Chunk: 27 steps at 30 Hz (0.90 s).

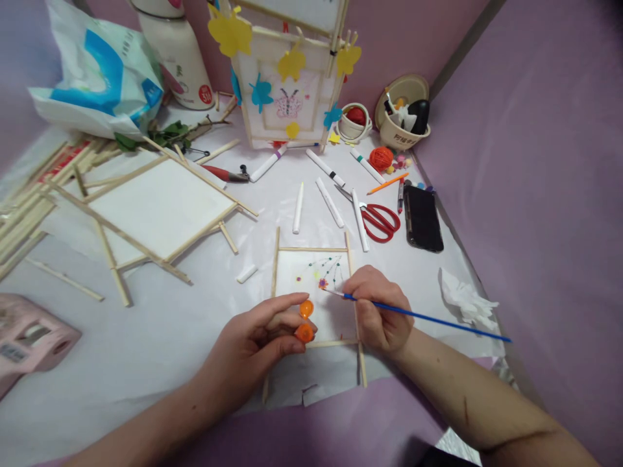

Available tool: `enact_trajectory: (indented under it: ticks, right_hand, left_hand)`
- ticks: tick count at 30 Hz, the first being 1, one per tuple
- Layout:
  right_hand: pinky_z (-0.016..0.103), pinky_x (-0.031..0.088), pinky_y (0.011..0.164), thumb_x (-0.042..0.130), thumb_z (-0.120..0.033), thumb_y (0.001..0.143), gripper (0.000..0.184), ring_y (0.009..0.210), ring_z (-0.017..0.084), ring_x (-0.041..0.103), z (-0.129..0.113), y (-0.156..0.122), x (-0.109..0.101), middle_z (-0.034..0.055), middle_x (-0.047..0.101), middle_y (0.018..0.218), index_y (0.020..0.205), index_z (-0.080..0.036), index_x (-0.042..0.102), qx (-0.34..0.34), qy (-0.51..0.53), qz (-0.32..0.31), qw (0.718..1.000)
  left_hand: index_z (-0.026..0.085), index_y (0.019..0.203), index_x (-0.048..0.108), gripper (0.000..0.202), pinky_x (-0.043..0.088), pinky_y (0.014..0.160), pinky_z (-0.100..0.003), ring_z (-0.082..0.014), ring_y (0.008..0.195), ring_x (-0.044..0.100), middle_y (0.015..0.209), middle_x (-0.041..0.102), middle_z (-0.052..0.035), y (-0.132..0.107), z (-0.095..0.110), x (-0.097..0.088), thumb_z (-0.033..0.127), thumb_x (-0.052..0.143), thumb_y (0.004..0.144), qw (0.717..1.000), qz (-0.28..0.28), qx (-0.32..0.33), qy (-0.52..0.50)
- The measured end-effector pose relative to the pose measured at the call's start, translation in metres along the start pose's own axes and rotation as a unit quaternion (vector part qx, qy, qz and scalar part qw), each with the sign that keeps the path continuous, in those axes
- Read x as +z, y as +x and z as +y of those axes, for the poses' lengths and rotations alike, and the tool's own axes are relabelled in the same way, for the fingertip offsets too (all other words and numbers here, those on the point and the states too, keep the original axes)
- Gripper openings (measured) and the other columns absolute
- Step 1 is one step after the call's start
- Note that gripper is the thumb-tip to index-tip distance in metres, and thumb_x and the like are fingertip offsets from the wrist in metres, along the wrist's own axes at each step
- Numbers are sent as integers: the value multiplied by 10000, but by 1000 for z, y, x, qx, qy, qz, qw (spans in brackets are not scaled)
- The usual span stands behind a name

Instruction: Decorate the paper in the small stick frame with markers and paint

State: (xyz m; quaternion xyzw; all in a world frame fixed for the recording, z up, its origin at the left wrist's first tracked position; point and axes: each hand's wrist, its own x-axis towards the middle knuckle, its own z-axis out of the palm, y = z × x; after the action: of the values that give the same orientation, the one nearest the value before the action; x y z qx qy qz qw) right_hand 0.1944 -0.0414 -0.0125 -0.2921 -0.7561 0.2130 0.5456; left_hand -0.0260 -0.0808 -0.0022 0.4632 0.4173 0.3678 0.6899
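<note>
My right hand (pixel 382 308) grips a thin paintbrush (pixel 438 316) with a blue handle. Its tip touches a small orange and purple flower (pixel 323 284) painted on a white sheet (pixel 331 318), which is set in a frame of wooden sticks (pixel 311 249). Green dotted stems and a few yellow marks show beside that flower. Between the fingers of my left hand (pixel 263 331) is a small orange paint pot (pixel 304 333), its lid flipped up, held just over the sheet's lower left part.
Beyond the frame lie several white markers (pixel 329 202), red-handled scissors (pixel 381 222) and a phone (pixel 424 218). A larger stick frame (pixel 163 204) rests at left. A paper lantern (pixel 289 97) with cut-out butterflies stands at the back. Crumpled tissue (pixel 467 297) lies at right.
</note>
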Motion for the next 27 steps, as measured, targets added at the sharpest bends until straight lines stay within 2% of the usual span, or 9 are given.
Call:
enact_trajectory:
  ticks: [3, 8, 20, 23, 25, 27]
  right_hand:
    - [340, 443, 608, 462, -197, 907, 108, 625, 172, 563, -6, 3, -2, 44, 640, 732, 861, -205, 560, -51, 16, -48, 997]
    - [343, 419, 615, 421, -217, 943, 202, 611, 171, 553, -14, 8, -4, 62, 641, 682, 782, -193, 541, -51, 0, -122, 991]
    - [354, 427, 593, 415, -199, 942, 211, 601, 186, 562, -16, 10, -3, 75, 645, 679, 779, -193, 549, -42, -1, -139, 989]
    - [357, 432, 589, 429, -209, 938, 189, 600, 186, 558, -14, 4, -2, 61, 639, 684, 796, -198, 553, -39, 15, -120, 992]
    - [355, 444, 593, 455, -195, 925, 128, 619, 183, 564, -11, 1, 0, 52, 639, 722, 867, -200, 570, -33, 44, -65, 996]
    - [346, 462, 600, 463, -171, 921, 122, 657, 180, 582, -9, 1, 1, 44, 635, 767, 944, -205, 578, 5, 63, -1, 998]
  left_hand:
    - [252, 1192, 652, 430, 558, 753, -176, -104, 811, 706, 884, 761, 38, 2, 4, 2, 67, 675, 805, 1000, 1, -15, -2]
    - [231, 1174, 653, 426, 561, 742, -189, -113, 799, 703, 870, 757, 29, 2, 4, 3, 79, 693, 778, 999, 3, -18, -30]
    - [242, 1174, 653, 436, 557, 730, -172, -97, 790, 702, 873, 758, 39, 2, 1, 1, 50, 685, 784, 999, -5, -5, -39]
    - [253, 1178, 656, 443, 551, 735, -159, -89, 797, 700, 872, 757, 45, 2, 1, 2, 48, 686, 787, 999, -3, -6, -37]
    - [257, 1178, 657, 447, 546, 733, -149, -83, 802, 699, 877, 757, 49, 2, 2, 2, 43, 686, 787, 999, 0, -11, -37]
    - [255, 1170, 662, 444, 543, 722, -142, -80, 798, 699, 874, 757, 50, 2, 3, 3, 42, 691, 781, 999, 1, -11, -39]
